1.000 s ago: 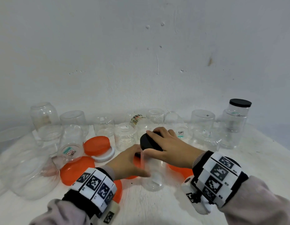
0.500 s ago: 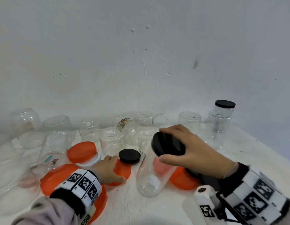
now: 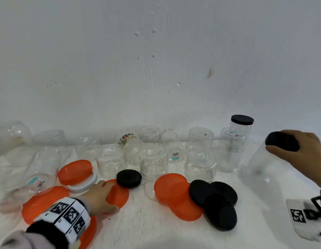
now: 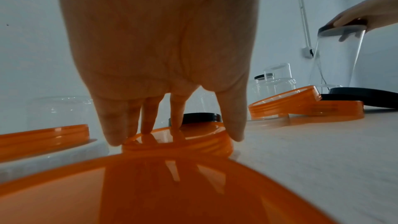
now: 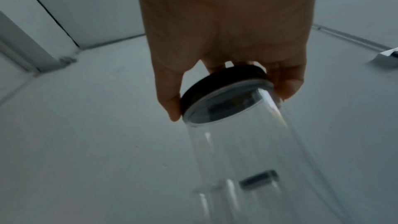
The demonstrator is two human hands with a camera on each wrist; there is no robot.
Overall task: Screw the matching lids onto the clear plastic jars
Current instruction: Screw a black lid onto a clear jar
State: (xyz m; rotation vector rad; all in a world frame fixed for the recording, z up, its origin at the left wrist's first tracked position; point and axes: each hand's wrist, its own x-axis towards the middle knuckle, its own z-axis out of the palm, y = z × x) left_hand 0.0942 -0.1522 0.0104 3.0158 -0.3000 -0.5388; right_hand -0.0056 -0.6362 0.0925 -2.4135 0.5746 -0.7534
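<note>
My right hand (image 3: 298, 146) grips a black lid (image 3: 280, 144) that sits on a tall clear jar (image 3: 262, 175), held tilted above the table at the far right. The right wrist view shows the thumb and fingers (image 5: 170, 101) curled round that black lid (image 5: 221, 88) with the jar (image 5: 247, 151) hanging below. My left hand (image 3: 104, 194) rests on a small orange lid (image 3: 120, 194) at front left. In the left wrist view its straight fingertips (image 4: 146, 129) touch the orange lid (image 4: 178, 142). A loose black lid (image 3: 129, 177) lies partly on that orange lid's far edge.
Several upturned clear jars (image 3: 153, 164) stand along the wall, and one jar with a black lid (image 3: 242, 120) stands at the back right. Three black lids (image 3: 215, 200) and orange lids (image 3: 171, 187) overlap in the middle. More orange lids (image 3: 75, 170) and a white lid (image 3: 84, 185) lie at left.
My right hand has carried the lidded jar from the middle to the far right. My left hand let go of the jar and settled on the small orange lid.
</note>
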